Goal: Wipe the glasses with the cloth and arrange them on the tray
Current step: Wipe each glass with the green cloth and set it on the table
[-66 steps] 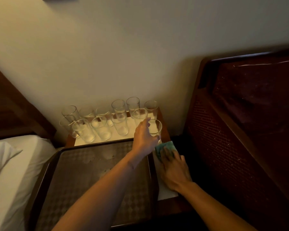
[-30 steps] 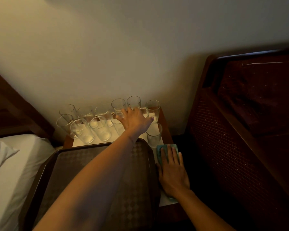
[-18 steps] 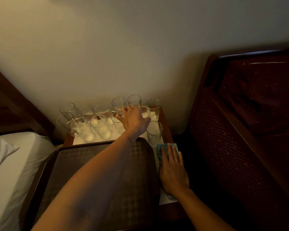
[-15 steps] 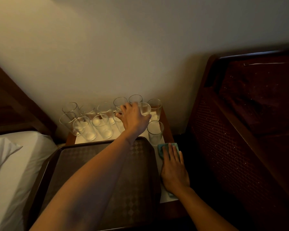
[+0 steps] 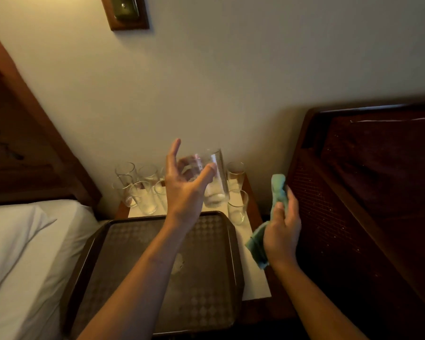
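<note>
**A:** Where is the glass at this moment?

**B:** The left hand [image 5: 185, 190] has one glass [image 5: 215, 177] lifted off the counter [image 5: 252, 192], above the far edge of the tray [image 5: 201, 278] and slightly tilted. Its grip is closed round the glass, thumb on the near side, with one finger sticking up free.

**A:** And the cloth?

**B:** The cloth [image 5: 277, 190] is bunched in the right hand [image 5: 282, 229], whose grip is clamped on it. It hangs just right of the glass, not touching it.

**A:** So how should the wipe go?

**B:** I'd bring the two together over the tray rather than over the other glasses [image 5: 142, 195], so a slip doesn't knock the cluster. Wrap the cloth round the wall, turn the glass with the left hand, then push a fold inside. The free finger would be better back on the glass, which looks thin and smooth. The light is dim, so smears may be hard to spot.

**A:** What's different from half a second ago?

**B:** Then the left hand was down among the cluster, closing on a glass near the back. The right hand lay flat on the cloth, on the white sheet [image 5: 255, 283] beside the tray. Now both are raised. The view has also tipped upward, and a wooden wall plate [image 5: 125, 11] shows at the top. The tray held no glasses then and holds none now.
</note>
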`<action>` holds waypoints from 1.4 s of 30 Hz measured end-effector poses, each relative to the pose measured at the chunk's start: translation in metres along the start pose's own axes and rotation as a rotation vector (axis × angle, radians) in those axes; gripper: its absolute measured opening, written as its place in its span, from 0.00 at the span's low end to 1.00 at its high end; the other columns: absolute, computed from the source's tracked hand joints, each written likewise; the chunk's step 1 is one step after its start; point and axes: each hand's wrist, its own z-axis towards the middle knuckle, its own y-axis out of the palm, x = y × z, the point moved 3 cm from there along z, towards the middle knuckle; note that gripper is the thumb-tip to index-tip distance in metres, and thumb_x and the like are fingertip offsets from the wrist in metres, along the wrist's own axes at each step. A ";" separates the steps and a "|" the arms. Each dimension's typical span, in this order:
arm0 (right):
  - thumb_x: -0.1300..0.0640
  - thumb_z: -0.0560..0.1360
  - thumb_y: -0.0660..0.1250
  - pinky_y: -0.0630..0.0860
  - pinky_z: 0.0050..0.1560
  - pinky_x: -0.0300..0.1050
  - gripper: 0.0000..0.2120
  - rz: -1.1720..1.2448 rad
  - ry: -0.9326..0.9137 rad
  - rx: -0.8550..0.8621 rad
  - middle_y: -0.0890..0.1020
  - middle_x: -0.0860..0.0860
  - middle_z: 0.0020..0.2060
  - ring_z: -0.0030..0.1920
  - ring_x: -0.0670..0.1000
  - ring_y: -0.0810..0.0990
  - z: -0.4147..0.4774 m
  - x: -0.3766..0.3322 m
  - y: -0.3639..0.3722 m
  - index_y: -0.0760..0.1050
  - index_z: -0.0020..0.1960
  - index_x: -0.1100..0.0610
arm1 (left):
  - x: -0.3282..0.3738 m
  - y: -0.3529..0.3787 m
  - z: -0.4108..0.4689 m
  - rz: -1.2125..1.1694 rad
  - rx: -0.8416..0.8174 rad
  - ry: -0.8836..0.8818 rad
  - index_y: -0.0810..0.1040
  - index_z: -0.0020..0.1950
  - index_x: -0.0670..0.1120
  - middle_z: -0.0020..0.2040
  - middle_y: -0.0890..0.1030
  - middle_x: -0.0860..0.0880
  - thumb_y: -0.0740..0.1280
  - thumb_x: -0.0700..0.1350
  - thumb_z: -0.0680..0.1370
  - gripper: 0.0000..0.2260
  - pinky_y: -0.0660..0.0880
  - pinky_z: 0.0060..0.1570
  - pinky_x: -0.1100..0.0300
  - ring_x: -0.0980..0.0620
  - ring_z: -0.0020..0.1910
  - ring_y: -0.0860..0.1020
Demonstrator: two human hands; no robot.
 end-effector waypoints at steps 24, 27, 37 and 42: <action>0.45 0.85 0.51 0.53 0.83 0.42 0.31 0.134 -0.411 -0.622 0.49 0.32 0.83 0.82 0.35 0.49 -0.097 -0.128 0.035 0.42 0.84 0.38 | 0.065 0.001 -0.055 -0.254 -0.021 -0.227 0.76 0.66 0.36 0.48 0.85 0.44 0.66 0.57 0.75 0.29 0.82 0.41 0.60 0.50 0.45 0.85; 0.42 0.83 0.52 0.61 0.82 0.57 0.31 0.190 -0.329 -0.611 0.56 0.39 0.84 0.83 0.43 0.58 -0.074 -0.144 0.033 0.46 0.84 0.35 | 0.054 0.008 -0.077 -0.248 -0.106 -0.317 0.79 0.68 0.45 0.58 0.86 0.42 0.62 0.63 0.79 0.27 0.84 0.52 0.51 0.47 0.54 0.86; 0.43 0.84 0.51 0.52 0.85 0.54 0.32 0.190 -0.376 -0.617 0.47 0.32 0.83 0.83 0.36 0.46 -0.100 -0.127 0.035 0.41 0.84 0.36 | 0.067 0.002 -0.061 -0.254 -0.070 -0.217 0.74 0.66 0.41 0.47 0.82 0.51 0.67 0.52 0.75 0.23 0.79 0.39 0.68 0.64 0.40 0.83; 0.40 0.82 0.52 0.64 0.81 0.60 0.32 0.300 -0.257 -0.565 0.64 0.48 0.82 0.81 0.50 0.64 -0.066 -0.149 0.029 0.53 0.85 0.42 | 0.062 0.009 -0.084 -0.269 -0.133 -0.236 0.80 0.62 0.47 0.49 0.87 0.56 0.64 0.56 0.78 0.18 0.81 0.44 0.66 0.59 0.48 0.85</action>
